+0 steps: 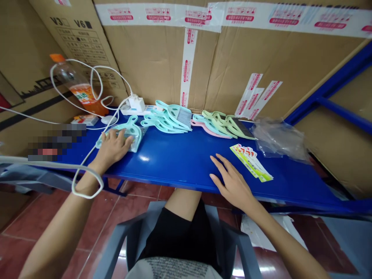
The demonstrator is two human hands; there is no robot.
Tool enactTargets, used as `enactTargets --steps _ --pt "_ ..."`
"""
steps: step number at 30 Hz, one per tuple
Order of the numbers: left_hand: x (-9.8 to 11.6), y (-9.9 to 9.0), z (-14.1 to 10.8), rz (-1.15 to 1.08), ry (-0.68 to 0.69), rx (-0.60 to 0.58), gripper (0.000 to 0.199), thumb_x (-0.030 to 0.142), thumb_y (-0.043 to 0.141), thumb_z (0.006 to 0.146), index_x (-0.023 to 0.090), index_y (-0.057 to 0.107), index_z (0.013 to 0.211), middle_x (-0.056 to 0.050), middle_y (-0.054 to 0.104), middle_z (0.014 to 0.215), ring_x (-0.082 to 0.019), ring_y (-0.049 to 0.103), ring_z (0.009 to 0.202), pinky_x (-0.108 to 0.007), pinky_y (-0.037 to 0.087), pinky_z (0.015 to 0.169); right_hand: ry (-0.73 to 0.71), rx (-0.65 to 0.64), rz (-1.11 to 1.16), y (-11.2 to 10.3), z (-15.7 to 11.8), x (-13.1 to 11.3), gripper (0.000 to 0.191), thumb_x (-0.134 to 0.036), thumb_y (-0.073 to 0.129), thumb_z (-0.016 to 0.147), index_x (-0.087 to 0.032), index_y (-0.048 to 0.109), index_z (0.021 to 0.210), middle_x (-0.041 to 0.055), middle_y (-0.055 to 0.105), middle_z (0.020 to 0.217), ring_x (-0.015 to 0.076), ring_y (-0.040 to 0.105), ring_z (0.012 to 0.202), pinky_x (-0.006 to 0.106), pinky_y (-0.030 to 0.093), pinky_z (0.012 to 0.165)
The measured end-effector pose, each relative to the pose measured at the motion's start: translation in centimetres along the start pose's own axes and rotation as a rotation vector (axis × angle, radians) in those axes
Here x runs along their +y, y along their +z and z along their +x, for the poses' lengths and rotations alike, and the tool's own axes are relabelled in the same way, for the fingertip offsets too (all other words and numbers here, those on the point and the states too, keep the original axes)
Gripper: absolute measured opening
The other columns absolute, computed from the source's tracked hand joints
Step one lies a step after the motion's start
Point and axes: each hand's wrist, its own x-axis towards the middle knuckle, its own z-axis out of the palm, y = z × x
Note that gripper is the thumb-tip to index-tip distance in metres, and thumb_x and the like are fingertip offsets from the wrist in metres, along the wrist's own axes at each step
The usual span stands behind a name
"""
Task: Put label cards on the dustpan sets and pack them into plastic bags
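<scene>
My left hand (114, 146) lies with fingers apart on a mint-green dustpan (132, 126) in clear plastic wrap, at the left of the blue table. Whether the fingers grip it I cannot tell; the hand seems to rest on top. My right hand (231, 182) hovers at or just touches the table's front edge, fingers stretched and holding nothing. Just to its right lies a fanned stack of green and white printed cards (251, 162). Along the back sit several mint-green dustpans with brushes (171, 118). Beside them are green dustpans (229, 122) and a pink one (210, 130).
Clear plastic bags (280, 139) lie at the right end of the blue table (174, 162). A white charger (136, 102) sits in a power strip, its cable looping over my left forearm. An orange drink bottle (83, 91) stands back left. Cardboard (157, 58) walls the rear.
</scene>
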Motion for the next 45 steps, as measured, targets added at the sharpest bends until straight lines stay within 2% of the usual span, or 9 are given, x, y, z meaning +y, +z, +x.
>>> enactTargets --steps 6,11,22,26,30,33,37,41,45 --pt "1.8 0.7 2.5 0.15 -0.214 -0.159 0.077 0.046 0.027 0.114 -0.003 0.041 0.171 -0.033 0.027 0.183 -0.053 0.019 0.173 -0.072 0.022 0.136 -0.015 -0.012 0.021 0.1 -0.2 0.3 0.06 -0.047 0.045 0.119 -0.026 0.043 0.174 0.0158 0.048 0.177 0.037 0.05 0.162 0.06 0.05 0.13" --pt "4.0 0.2 3.7 0.133 -0.237 -0.275 0.08 0.047 0.026 0.114 -0.003 0.034 0.176 -0.03 0.021 0.185 -0.056 0.014 0.173 -0.076 0.019 0.135 -0.036 0.049 0.025 0.5 0.1 0.7 0.058 -0.044 0.049 0.118 -0.024 0.046 0.172 0.018 0.052 0.172 0.0375 0.053 0.16 0.061 0.051 0.129" --pt "6.7 1.1 4.2 0.024 -0.21 -0.18 0.086 0.052 0.026 0.111 -0.007 0.037 0.172 -0.035 0.025 0.182 -0.064 0.014 0.169 -0.085 0.015 0.131 0.043 -0.026 0.124 -0.2 -0.1 0.1 0.055 -0.044 0.049 0.116 -0.031 0.049 0.17 0.0136 0.051 0.173 0.0346 0.051 0.162 0.059 0.052 0.128" --pt "6.4 0.4 4.0 -0.023 -0.225 -0.18 0.089 0.057 0.028 0.11 -0.005 0.039 0.172 -0.035 0.026 0.182 -0.063 0.011 0.17 -0.083 0.015 0.132 0.05 0.097 0.165 -1.3 0.9 0.5 0.048 -0.039 0.052 0.113 -0.03 0.06 0.16 0.0145 0.058 0.165 0.0349 0.062 0.151 0.06 0.056 0.124" --pt "7.2 -0.6 5.5 -0.088 -0.179 0.035 0.089 0.063 0.031 0.109 0.001 0.039 0.173 -0.031 0.024 0.185 -0.054 0.005 0.175 -0.076 0.011 0.138 0.019 0.262 0.068 -4.5 6.0 3.8 0.037 -0.033 0.056 0.108 -0.025 0.075 0.139 0.0161 0.07 0.148 0.0365 0.068 0.14 0.06 0.055 0.123" --pt "9.3 -1.1 9.3 -0.144 -0.005 0.139 0.084 0.063 0.042 0.106 0.015 0.04 0.175 -0.021 0.034 0.183 -0.045 0.015 0.175 -0.068 0.016 0.141 0.028 0.235 -0.027 -6.4 11.8 8.1 0.044 -0.032 0.063 0.1 -0.02 0.076 0.141 0.0174 0.073 0.146 0.0411 0.064 0.143 0.064 0.049 0.127" --pt "11.3 -0.5 15.7 -0.158 0.134 0.157 0.089 0.068 0.061 0.097 0.018 0.048 0.17 -0.021 0.04 0.179 -0.048 0.023 0.172 -0.067 0.02 0.139 0.017 -0.01 -0.015 -5.6 17.0 12.1 0.086 -0.042 0.077 0.091 -0.017 0.052 0.17 0.0196 0.056 0.171 0.0461 0.045 0.164 0.07 0.037 0.133" --pt "10.9 1.0 18.7 -0.178 -0.039 0.093 0.091 0.074 0.053 0.1 0.017 0.047 0.17 -0.026 0.047 0.174 -0.049 0.038 0.165 -0.066 0.032 0.133 0.066 -0.06 0.008 -3.4 17.2 12.7 0.076 -0.042 0.063 0.103 -0.016 0.049 0.173 0.0203 0.045 0.178 0.0438 0.04 0.168 0.067 0.037 0.134" --pt "10.2 1.8 17.6 -0.16 -0.227 -0.058 0.087 0.071 0.033 0.107 0.012 0.047 0.17 -0.031 0.057 0.163 -0.05 0.055 0.152 -0.065 0.044 0.124 0.055 -0.048 0.003 -2.7 15.9 12.5 0.069 -0.042 0.055 0.108 -0.018 0.05 0.173 0.0203 0.048 0.176 0.0435 0.048 0.163 0.067 0.046 0.128"
